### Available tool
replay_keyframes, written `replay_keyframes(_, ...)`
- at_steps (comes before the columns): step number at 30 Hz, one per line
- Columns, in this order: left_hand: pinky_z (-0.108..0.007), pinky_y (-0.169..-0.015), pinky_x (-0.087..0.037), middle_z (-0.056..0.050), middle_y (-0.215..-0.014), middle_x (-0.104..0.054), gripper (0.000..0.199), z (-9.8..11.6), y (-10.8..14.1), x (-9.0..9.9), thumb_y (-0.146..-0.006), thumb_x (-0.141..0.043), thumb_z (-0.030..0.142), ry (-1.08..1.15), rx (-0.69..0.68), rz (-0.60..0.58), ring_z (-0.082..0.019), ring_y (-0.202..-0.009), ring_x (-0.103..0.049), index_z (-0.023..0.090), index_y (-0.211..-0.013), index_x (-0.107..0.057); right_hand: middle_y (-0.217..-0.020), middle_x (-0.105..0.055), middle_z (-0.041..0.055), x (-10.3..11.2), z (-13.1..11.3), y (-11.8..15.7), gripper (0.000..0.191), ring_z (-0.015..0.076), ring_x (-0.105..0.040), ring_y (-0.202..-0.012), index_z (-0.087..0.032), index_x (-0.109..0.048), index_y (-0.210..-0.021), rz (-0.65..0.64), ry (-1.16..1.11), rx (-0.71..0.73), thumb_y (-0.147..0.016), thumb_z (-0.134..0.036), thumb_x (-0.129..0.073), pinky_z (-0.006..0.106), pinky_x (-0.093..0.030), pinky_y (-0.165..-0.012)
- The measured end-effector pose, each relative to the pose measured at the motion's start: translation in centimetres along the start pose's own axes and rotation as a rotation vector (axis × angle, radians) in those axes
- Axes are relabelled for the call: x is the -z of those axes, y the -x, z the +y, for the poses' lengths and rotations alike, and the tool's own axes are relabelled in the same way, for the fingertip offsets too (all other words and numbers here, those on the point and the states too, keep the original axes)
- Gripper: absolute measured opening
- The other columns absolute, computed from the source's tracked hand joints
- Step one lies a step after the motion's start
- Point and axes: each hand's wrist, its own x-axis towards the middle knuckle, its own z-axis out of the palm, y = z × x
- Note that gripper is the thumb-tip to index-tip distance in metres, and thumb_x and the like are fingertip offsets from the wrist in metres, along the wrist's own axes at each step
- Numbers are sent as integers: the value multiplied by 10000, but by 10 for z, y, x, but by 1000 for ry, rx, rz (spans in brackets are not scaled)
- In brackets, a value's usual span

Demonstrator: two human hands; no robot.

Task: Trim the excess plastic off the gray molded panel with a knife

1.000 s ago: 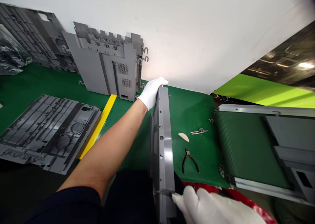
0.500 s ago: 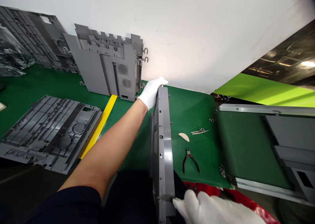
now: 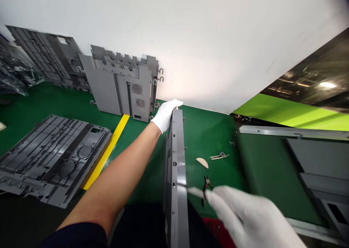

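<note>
A grey plastic panel point(image 3: 181, 171) stands on edge in front of me, its long narrow side with small square holes facing up. At its far end, my white-gloved left hand point(image 3: 165, 115) is closed around the top corner. My gloved right hand point(image 3: 242, 211), blurred by motion, is closed to the right of the panel. From its fingers a thin blade-like tool point(image 3: 195, 192) points left toward the panel's edge; smearing hides its exact kind and whether it touches. Pliers point(image 3: 207, 182) with dark handles lie behind this hand, partly covered.
On the green mat point(image 3: 209, 131) lie a pale half-moon piece point(image 3: 202, 163) and thin tweezers-like tools point(image 3: 219, 156). Grey panels point(image 3: 106, 84) lean against the white wall point(image 3: 196, 52). Another panel point(image 3: 60, 150) lies left beside the yellow tape point(image 3: 109, 150). A metal-edged conveyor-like belt point(image 3: 272, 168) is at right.
My right hand has moved up and away along the panel's edge, with the thin tool now showing from its fingers. My left hand keeps its hold at the far corner. The view has tilted slightly.
</note>
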Motion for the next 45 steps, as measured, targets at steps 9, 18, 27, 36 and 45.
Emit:
replay_keyframes(9,-248,-451,-359,42,-532,-461,402,-1,-8,5,-739,-757,449,-97,-31,-66,-92,-445,-432,196,-596,-480,-615,-557,-16,36,10,-149,563,150,-479,-547,-244,-590,-760,81,224,-66,-1019,-597,-236,275,-300,-548)
replay_keyframes(18,-237,-441,-346,46,-499,-412,419,2,-11,6,-756,-723,439,-79,-35,-66,-90,-430,-398,189,-559,-450,-792,-694,54,47,-1,-193,644,206,-625,-706,-245,-676,-922,12,473,-73,-1000,-637,-171,305,-396,-640)
replay_keyframes(27,-250,-429,-381,38,-508,-416,369,-2,-15,8,-776,-680,422,-123,-5,-55,-106,-434,-417,194,-582,-464,-697,-666,47,47,2,-193,648,220,-618,-631,-255,-671,-853,29,570,-3,-1000,-616,-154,313,-373,-570)
replay_keyframes(36,-267,-452,-404,28,-512,-431,358,0,-13,6,-773,-675,422,-100,60,-87,-126,-457,-456,204,-603,-449,-657,-653,41,46,7,-191,633,212,-602,-599,-260,-662,-816,73,600,46,-1003,-605,-166,308,-306,-540)
replay_keyframes(45,-245,-419,-364,38,-549,-442,333,0,-16,8,-751,-691,390,-94,43,-9,-102,-446,-431,201,-620,-450,-656,-654,12,39,3,-177,618,181,-565,-576,-261,-656,-791,134,482,55,-1000,-636,-212,292,-264,-527)
